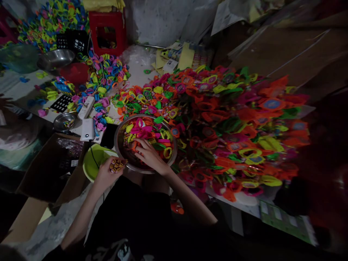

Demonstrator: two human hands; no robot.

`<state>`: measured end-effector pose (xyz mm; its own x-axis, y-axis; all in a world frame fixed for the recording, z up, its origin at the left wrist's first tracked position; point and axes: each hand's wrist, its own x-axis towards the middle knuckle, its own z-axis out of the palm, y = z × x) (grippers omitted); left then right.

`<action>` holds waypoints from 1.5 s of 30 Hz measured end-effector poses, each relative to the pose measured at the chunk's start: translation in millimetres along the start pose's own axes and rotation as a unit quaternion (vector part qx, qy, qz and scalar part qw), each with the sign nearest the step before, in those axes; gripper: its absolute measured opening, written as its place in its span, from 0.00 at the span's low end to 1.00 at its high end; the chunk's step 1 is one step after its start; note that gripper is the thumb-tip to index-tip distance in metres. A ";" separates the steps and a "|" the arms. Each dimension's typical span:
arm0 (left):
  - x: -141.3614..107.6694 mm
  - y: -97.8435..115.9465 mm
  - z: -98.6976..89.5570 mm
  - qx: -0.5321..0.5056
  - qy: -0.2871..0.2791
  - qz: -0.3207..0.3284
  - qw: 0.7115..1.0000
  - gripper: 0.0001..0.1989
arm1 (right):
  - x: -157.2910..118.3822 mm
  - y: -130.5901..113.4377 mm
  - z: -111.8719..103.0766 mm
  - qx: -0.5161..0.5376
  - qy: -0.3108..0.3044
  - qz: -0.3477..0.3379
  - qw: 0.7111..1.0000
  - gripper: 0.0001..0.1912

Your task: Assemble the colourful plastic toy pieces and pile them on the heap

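Note:
My left hand [105, 175] is closed around a bunch of small yellow-and-dark patterned pieces [117, 165], held just above the rim of a lime-green basin [88, 163]. What the pieces are is too small to tell. My right hand [150, 156] reaches into a wide metal bowl [174, 152], its fingers bent and apart. Its fingertips are by an orange piece among bright plastic toy watches [145, 129] in pink, yellow, green and orange. Whether they touch that piece is unclear.
A large heap of toy watches [217, 116] covers the table to the right. Left of the bowl lie a dark phone [109, 136], a white power bank [87, 129], a power strip [86, 107] and a small metal dish [64, 122]. A cardboard box [51, 170] stands lower left, a red stool [107, 32] behind.

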<state>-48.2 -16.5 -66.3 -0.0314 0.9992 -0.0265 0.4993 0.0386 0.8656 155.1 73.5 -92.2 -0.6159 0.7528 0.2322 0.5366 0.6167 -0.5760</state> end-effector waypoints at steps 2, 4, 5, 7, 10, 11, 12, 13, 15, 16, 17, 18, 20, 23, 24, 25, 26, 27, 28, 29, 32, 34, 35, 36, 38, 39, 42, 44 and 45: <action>0.7 6.0 1.5 0.007 -0.015 0.014 1.000 0.11 | -2.6 -7.2 -6.3 0.084 0.022 0.010 0.996 0.09; 1.8 12.7 3.4 0.018 -0.028 0.033 0.999 0.11 | -6.0 -13.3 -10.3 0.175 0.022 0.051 0.983 0.09; 2.4 15.9 4.3 0.023 -0.032 0.041 0.998 0.11 | -8.1 -15.9 -12.1 0.214 0.015 0.072 0.974 0.09; 3.6 21.6 5.5 0.032 -0.038 0.051 0.997 0.12 | -12.7 -20.5 -16.3 0.270 -0.011 0.102 0.957 0.11; 4.6 28.0 5.1 0.047 -0.039 0.059 0.996 0.12 | -18.9 -25.7 -23.4 0.310 -0.051 0.129 0.940 0.13; 4.7 29.7 4.4 0.051 -0.036 0.063 0.996 0.11 | -20.3 -27.0 -25.4 0.316 -0.052 0.142 0.937 0.13; 4.8 31.2 3.8 0.055 -0.035 0.067 0.996 0.11 | -21.5 -28.2 -26.9 0.320 -0.048 0.157 0.933 0.13; 4.7 32.6 3.1 0.059 -0.036 0.070 0.995 0.11 | -22.3 -29.4 -28.0 0.323 -0.044 0.174 0.929 0.14; 4.6 35.2 2.2 0.063 -0.042 0.077 0.994 0.11 | -23.6 -32.3 -29.1 0.339 -0.049 0.205 0.917 0.16; 4.6 36.4 2.0 0.062 -0.049 0.083 0.993 0.12 | -24.2 -34.1 -29.5 0.356 -0.061 0.216 0.907 0.18; 4.7 37.6 2.0 0.059 -0.054 0.094 0.992 0.12 | -24.8 -36.1 -30.0 0.375 -0.075 0.224 0.897 0.19; 4.8 38.8 2.0 0.054 -0.059 0.109 0.991 0.12 | -25.6 -38.2 -30.7 0.390 -0.085 0.230 0.888 0.20; 5.1 41.0 2.2 0.044 -0.065 0.137 0.987 0.13 | -27.2 -42.4 -33.0 0.386 -0.090 0.237 0.887 0.19; 5.4 43.4 1.9 0.051 -0.073 0.151 0.985 0.14 | -29.6 -46.6 -38.0 0.305 -0.091 0.228 0.920 0.12; 5.4 43.7 1.6 0.058 -0.075 0.151 0.984 0.14 | -30.2 -47.2 -39.7 0.275 -0.093 0.216 0.932 0.09; 5.3 43.7 1.3 0.064 -0.075 0.152 0.983 0.14 | -30.7 -47.5 -41.4 0.251 -0.093 0.201 0.942 0.08; 5.2 43.5 0.9 0.069 -0.075 0.156 0.982 0.13 | -31.1 -47.6 -42.8 0.233 -0.091 0.185 0.950 0.07; 5.0 43.2 0.5 0.073 -0.076 0.161 0.981 0.12 | -31.4 -47.6 -44.2 0.219 -0.088 0.166 0.957 0.07; 4.8 42.9 0.1 0.076 -0.077 0.168 0.980 0.12 | -31.6 -47.5 -45.4 0.210 -0.083 0.146 0.963 0.07; 4.6 42.6 -0.3 0.081 -0.079 0.173 0.978 0.12 | -31.7 -47.6 -46.6 0.204 -0.077 0.125 0.968 0.08; 3.7 42.4 -1.8 0.103 -0.082 0.182 0.974 0.13 | -31.8 -49.0 -49.8 0.190 -0.058 0.084 0.976 0.10; 3.1 42.4 -2.9 0.121 -0.075 0.190 0.971 0.17 | -31.8 -51.1 -51.6 0.181 -0.047 0.075 0.979 0.10; 2.8 42.2 -3.3 0.127 -0.071 0.198 0.969 0.18 | -31.7 -52.4 -52.4 0.175 -0.044 0.072 0.981 0.10; 2.5 42.0 -3.7 0.130 -0.067 0.207 0.967 0.20 | -31.7 -53.7 -53.0 0.168 -0.040 0.069 0.983 0.10; 1.9 41.4 -4.3 0.135 -0.061 0.226 0.963 0.22 | -31.7 -56.4 -53.8 0.148 -0.034 0.065 0.986 0.10; 1.5 41.1 -4.5 0.137 -0.058 0.235 0.961 0.22 | -31.7 -57.6 -53.9 0.136 -0.031 0.063 0.988 0.10; 0.4 40.8 -5.4 0.150 -0.046 0.265 0.951 0.21 | -31.7 -60.4 -53.8 0.101 -0.027 0.053 0.993 0.10; -0.4 40.7 -6.2 0.166 -0.039 0.290 0.942 0.19 | -31.9 -62.1 -54.0 0.079 -0.021 0.044 0.996 0.10; -0.7 40.5 -6.6 0.176 -0.034 0.306 0.935 0.18 | -32.1 -63.1 -54.5 0.069 -0.018 0.040 0.997 0.10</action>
<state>-33.7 -15.8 -28.0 0.4018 0.8342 0.3776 0.6600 -0.5497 0.5121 172.4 23.0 -20.6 -0.5955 0.7884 0.1541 0.5026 0.5153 -0.6942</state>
